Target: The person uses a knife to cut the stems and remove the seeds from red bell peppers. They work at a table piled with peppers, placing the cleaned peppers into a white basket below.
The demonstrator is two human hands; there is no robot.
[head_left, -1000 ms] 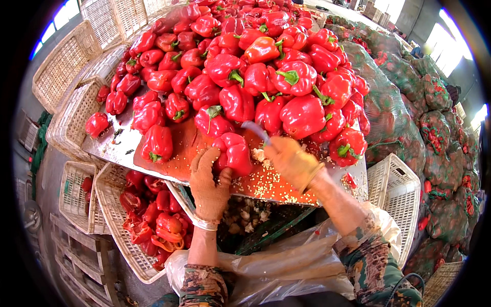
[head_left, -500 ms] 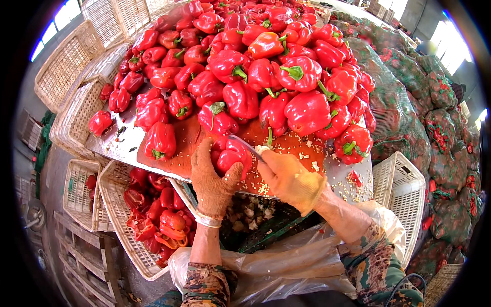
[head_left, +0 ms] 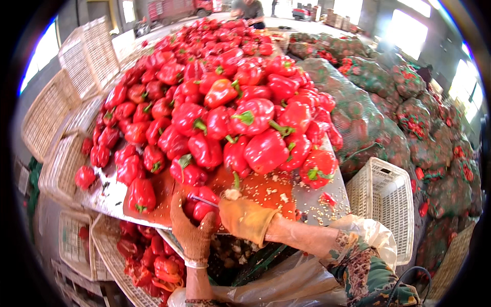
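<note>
My left hand (head_left: 192, 233), in a brown-orange knit glove, cups a red bell pepper (head_left: 204, 211) at the near edge of the orange cutting board (head_left: 268, 197). My right hand (head_left: 248, 219), in a yellowish glove, is closed on a knife (head_left: 202, 199). Its thin blade lies across the pepper; the handle is hidden in the fist. A pale lump (head_left: 232, 194) shows at the right hand's fingertips; what it is I cannot tell. Beyond both hands rises a large heap of whole red peppers (head_left: 266, 152). Pale seeds and bits are scattered over the board and metal tabletop (head_left: 327, 187).
Below left, a white plastic crate (head_left: 108, 249) holds cut red peppers (head_left: 166, 268). Another white crate (head_left: 360, 197) stands to the right. Mesh sacks of peppers (head_left: 358, 115) are piled beyond it. Stacked crates (head_left: 48, 120) line the left side. A person (head_left: 251, 11) is at the far end.
The view has tilted upward, showing more of the far room. My right hand has come closer to my left, and the blade has shifted from the pepper's far edge to lie across it.
</note>
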